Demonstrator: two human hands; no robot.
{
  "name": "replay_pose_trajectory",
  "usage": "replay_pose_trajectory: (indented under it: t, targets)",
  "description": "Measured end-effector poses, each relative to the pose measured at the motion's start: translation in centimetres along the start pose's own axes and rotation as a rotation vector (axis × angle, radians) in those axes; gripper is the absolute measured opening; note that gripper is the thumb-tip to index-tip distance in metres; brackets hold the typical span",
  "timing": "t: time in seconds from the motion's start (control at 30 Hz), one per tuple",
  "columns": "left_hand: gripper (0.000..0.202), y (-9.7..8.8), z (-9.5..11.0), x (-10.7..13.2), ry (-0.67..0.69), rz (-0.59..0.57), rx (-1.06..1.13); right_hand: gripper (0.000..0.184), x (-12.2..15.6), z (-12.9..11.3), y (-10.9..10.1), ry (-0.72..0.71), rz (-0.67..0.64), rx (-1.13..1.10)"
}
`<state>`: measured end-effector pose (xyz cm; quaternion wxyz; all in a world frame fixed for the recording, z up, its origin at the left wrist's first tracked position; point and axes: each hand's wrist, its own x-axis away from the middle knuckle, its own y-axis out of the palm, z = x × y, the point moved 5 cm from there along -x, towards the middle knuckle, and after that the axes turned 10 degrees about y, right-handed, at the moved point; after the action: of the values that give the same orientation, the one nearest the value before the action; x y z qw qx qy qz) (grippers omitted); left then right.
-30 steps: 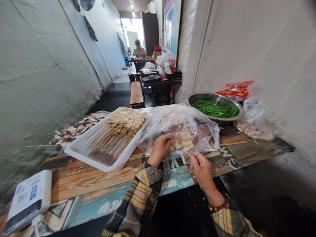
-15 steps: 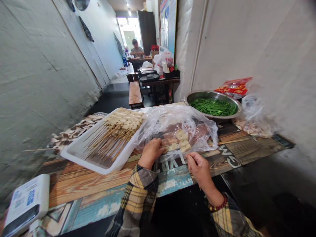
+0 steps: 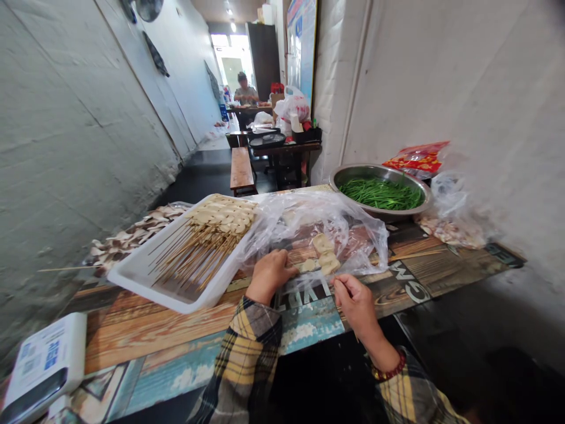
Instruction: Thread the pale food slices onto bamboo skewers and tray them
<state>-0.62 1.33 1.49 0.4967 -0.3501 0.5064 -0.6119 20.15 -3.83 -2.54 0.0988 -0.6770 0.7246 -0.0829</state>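
Observation:
My right hand (image 3: 356,303) is closed in a pinch on a thin bamboo skewer (image 3: 357,337), whose lower end shows below the palm. Just beyond its fingertips, pale flat slices (image 3: 329,263) lie in a row at the opening of a clear plastic bag (image 3: 368,227). My left hand (image 3: 271,272) rests on the bag's near edge with curled fingers, close to a small pale slice (image 3: 309,265). What those fingers hold, if anything, is hidden. Left of the bag, a white tray (image 3: 145,294) holds many skewers threaded with similar pale slices (image 3: 225,212).
Sliced mushrooms (image 3: 128,238) lie beyond the tray. A steel bowl (image 3: 379,209) of green stalks (image 3: 379,191), a red packet (image 3: 417,158) and a bagged pale food (image 3: 454,229) stand at right. A white device (image 3: 46,359) sits front left. A person (image 3: 245,91) sits far back.
The pale slices ahead of my right hand have shifted very slightly. Both hands stay in almost the same place and pose.

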Motion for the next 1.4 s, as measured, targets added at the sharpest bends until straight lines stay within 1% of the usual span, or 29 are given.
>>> replay_pose_trajectory:
  t: [0.07,0.13,0.27,0.33,0.43,0.5,0.53,0.6,0.67,0.73,0.8,0.97,1.1,1.2,1.27,1.33,1.4]
  targets:
    - [0.021,0.0,0.0,0.1,-0.008,-0.018,-0.016,0.026,0.0,0.0,0.0,-0.006,0.008,0.005]
    - [0.022,0.2,0.0,0.1,0.010,-0.025,0.005,0.025,-0.1,0.1,0.0,-0.006,0.011,0.004]
    - [0.011,0.7,0.2,-0.4,0.088,-0.018,0.147,0.025,0.0,0.1,0.0,0.002,-0.009,-0.012]
    - [0.009,0.8,0.2,-0.8,0.103,0.024,0.247,0.025,0.0,0.0,0.0,-0.002,-0.010,-0.013]
    - [0.009,0.3,-0.3,-1.2,0.069,0.178,0.445,0.025,0.1,-0.1,0.0,-0.015,0.002,0.003]
    - [0.010,0.0,-0.8,-1.3,0.009,0.284,0.628,0.025,0.2,-0.2,0.0,-0.018,0.005,0.010]
    - [0.013,0.0,-1.0,-1.2,-0.025,0.316,0.735,0.025,0.2,-0.2,0.0,-0.017,0.002,0.011]
    - [0.019,0.1,-1.2,-1.2,-0.082,0.349,0.957,0.025,0.2,-0.2,0.1,-0.017,-0.009,0.010]
    - [0.024,0.3,-1.1,-1.1,-0.107,0.357,1.148,0.026,0.2,-0.2,0.1,-0.021,-0.019,0.011]
    - [0.025,0.4,-0.8,-1.1,-0.115,0.365,1.284,0.026,0.2,-0.3,0.1,-0.027,-0.027,0.015]
    - [0.022,0.5,-0.6,-1.1,-0.126,0.379,1.370,0.026,0.3,-0.4,0.2,-0.032,-0.039,0.021]
    - [0.026,0.8,-0.7,-1.1,-0.169,0.464,1.509,0.027,0.4,-0.7,0.3,-0.058,-0.077,0.059]
    - [0.032,1.0,-0.8,-1.1,-0.216,0.493,1.614,0.024,0.6,-1.0,0.4,-0.105,-0.097,0.109]
    - [0.031,1.1,-0.9,-1.0,-0.251,0.532,1.608,0.023,0.7,-1.4,0.6,-0.156,-0.126,0.156]
    - [0.033,1.1,-1.0,-1.1,-0.251,0.550,1.587,0.024,0.7,-1.5,0.8,-0.171,-0.144,0.181]
    - [0.039,1.2,-1.0,-1.2,-0.245,0.551,1.574,0.024,0.8,-1.5,0.9,-0.175,-0.154,0.202]
    - [0.036,1.3,-1.0,-1.3,-0.238,0.542,1.569,0.024,0.8,-1.4,1.0,-0.178,-0.160,0.219]
